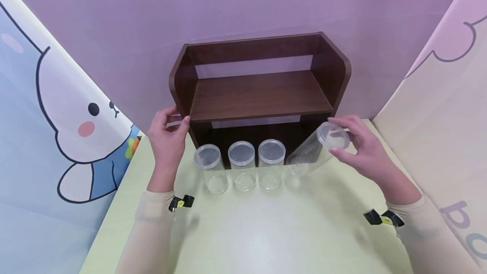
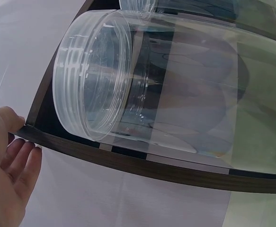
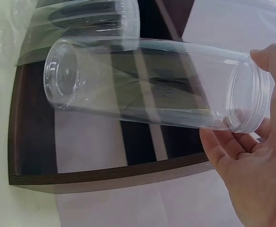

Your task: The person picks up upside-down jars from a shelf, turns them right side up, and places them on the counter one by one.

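Observation:
My left hand (image 1: 167,141) holds the left side panel of a dark brown two-tier wooden shelf (image 1: 260,94). Its thumb lies on the panel's edge and its fingers are on the outer side, as the left wrist view shows. In my right hand (image 1: 363,151) is a clear plastic jar (image 3: 147,85), gripped round its lid end. This jar leans, lid toward the hand, its base off to the left in front of the shelf's right part. Three similar lidded jars, a left one (image 1: 213,172), a middle one (image 1: 242,168) and a right one (image 1: 272,166), stand upright in a row.
The shelf stands on a pale yellow-green table (image 1: 251,240) against a purple cloth backdrop (image 1: 243,3). A cartoon-printed cloth (image 1: 83,138) hangs on the left, and another printed cloth (image 1: 449,117) on the right. The jar row stands at the shelf's lower front.

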Demonstrator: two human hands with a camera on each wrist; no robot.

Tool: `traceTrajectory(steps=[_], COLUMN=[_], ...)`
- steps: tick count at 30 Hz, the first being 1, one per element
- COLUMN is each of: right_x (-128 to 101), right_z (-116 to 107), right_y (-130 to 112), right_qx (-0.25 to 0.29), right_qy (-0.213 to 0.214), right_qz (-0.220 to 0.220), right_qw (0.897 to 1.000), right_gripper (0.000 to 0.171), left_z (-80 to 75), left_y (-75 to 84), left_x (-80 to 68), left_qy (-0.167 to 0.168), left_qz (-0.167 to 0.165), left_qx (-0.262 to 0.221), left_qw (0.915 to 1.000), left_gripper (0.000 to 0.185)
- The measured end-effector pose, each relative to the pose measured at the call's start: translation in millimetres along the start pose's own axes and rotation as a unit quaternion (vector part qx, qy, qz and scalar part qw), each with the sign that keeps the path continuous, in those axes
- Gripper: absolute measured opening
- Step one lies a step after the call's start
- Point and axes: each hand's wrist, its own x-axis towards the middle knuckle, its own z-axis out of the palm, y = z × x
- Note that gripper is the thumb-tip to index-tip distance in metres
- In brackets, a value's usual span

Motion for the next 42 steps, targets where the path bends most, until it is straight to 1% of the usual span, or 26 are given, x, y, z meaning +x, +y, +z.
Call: traceTrajectory(steps=[1, 4, 11, 17, 23, 32, 42], right_x=[-1, -2, -4, -8, -11, -11, -11], right_z=[1, 5, 17, 26, 31, 35, 40], right_y=[1, 3, 14, 24, 31, 35, 37], right_qx=[-0.013, -0.030, -0.048, -0.068, -0.079, -0.091, -0.103], right_qy=[-0.004, -0.011, -0.023, -0.037, -0.046, -0.054, -0.068], right_qz=[0.004, 0.010, 0.011, 0.024, 0.043, 0.042, 0.064], right_qw=[1.000, 0.999, 0.999, 0.997, 0.995, 0.993, 0.990], right_gripper=[0.080, 0.079, 0.076, 0.077, 0.075, 0.074, 0.071], left_z=[-0.1, -0.5, -0.5, -0.3, -0.4, -0.7, 0.1], left_y=[-0.1, -0.2, 0.2, 0.8, 0.2, 0.9, 0.5], left_x=[-0.1, -0.5, -0.7, -0.2, 0.0, 0.2, -0.4], left_qy=[0.000, -0.001, -0.002, -0.004, -0.004, -0.003, -0.005], left_qz=[0.000, -0.002, -0.002, -0.002, -0.001, -0.003, -0.003], left_qx=[0.000, 0.001, -0.003, -0.005, -0.001, 0.002, 0.005], left_qw=[1.0000, 1.0000, 1.0000, 1.0000, 1.0000, 1.0000, 1.0000], left_gripper=[0.034, 0.034, 0.034, 0.034, 0.034, 0.034, 0.034])
